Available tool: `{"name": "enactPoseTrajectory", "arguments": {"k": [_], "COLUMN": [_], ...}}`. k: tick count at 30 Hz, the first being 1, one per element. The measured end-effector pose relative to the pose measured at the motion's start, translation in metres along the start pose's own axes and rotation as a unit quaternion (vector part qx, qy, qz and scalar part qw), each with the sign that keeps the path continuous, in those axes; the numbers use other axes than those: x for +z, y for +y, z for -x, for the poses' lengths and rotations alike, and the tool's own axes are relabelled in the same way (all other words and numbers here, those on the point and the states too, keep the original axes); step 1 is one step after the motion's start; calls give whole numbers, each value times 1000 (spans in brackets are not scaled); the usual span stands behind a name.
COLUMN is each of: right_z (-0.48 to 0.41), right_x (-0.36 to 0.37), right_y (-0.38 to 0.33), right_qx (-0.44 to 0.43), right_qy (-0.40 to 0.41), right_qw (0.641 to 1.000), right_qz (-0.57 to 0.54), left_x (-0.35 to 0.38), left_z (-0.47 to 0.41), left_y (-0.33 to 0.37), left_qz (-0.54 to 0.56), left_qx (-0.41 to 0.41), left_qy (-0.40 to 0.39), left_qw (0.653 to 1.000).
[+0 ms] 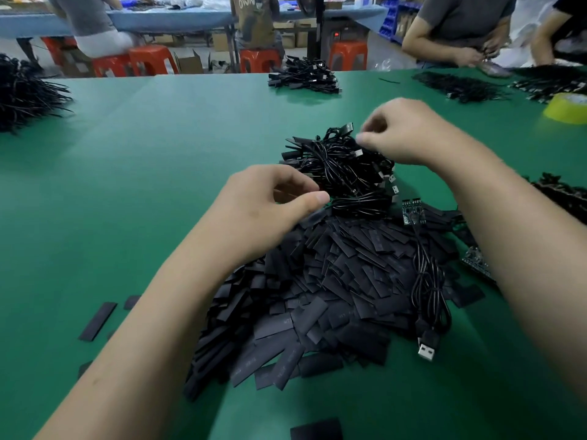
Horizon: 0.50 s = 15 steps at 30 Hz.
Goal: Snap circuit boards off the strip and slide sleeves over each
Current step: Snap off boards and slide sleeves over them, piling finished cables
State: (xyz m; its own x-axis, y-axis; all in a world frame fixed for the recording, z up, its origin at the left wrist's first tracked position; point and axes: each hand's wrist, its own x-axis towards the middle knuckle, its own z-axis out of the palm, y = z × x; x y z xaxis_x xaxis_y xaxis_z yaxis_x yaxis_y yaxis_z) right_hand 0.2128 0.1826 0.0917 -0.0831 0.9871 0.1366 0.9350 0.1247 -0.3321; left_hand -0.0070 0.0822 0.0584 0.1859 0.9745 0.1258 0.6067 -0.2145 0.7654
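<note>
On the far left of the green tabletop (158,138) lies one big heap of black cables (25,96). Nearer to me, one flat sleeve (97,321) lies alone, with a few more pieces around it. My left hand (270,201) hangs over the upper left edge of the sleeve pile (317,296). Its fingers are curled and the thumb points to the fingertips, but I cannot tell if it holds something. The sleeves are too many to count; some carry pale printing which I cannot read. Behind the pile is one cable bundle (343,173). My right hand (403,131) is over the far side of this bundle, with fingers curled and thumb against the forefinger; the tips are blurred, so I cannot tell what it pinches. I count two circuit boards: one circuit board (413,212) lies just right of the bundle, between my two hands, and a second board (476,262) is half hidden under my right forearm. One USB plug (427,347) lies at the near edge of the pile. Far right stands one yellow tape roll (567,108). On a shirt (251,14) in the background I read "OWN".
</note>
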Motion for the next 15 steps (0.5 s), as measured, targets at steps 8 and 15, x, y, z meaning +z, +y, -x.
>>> {"name": "enactPoseTrajectory", "arguments": {"k": [8,15], "right_z": [68,89], "right_x": [6,11], "right_y": [48,51], "right_qx": [74,60], "right_qy": [-131,-56], "right_qw": [985,989], "right_qz": [80,-122], "left_x": [10,19], "left_z": [2,3], "left_y": [3,5], "left_qz": [-40,-37], "left_qx": [14,20], "left_qy": [-57,-81], "left_qw": [997,996]}}
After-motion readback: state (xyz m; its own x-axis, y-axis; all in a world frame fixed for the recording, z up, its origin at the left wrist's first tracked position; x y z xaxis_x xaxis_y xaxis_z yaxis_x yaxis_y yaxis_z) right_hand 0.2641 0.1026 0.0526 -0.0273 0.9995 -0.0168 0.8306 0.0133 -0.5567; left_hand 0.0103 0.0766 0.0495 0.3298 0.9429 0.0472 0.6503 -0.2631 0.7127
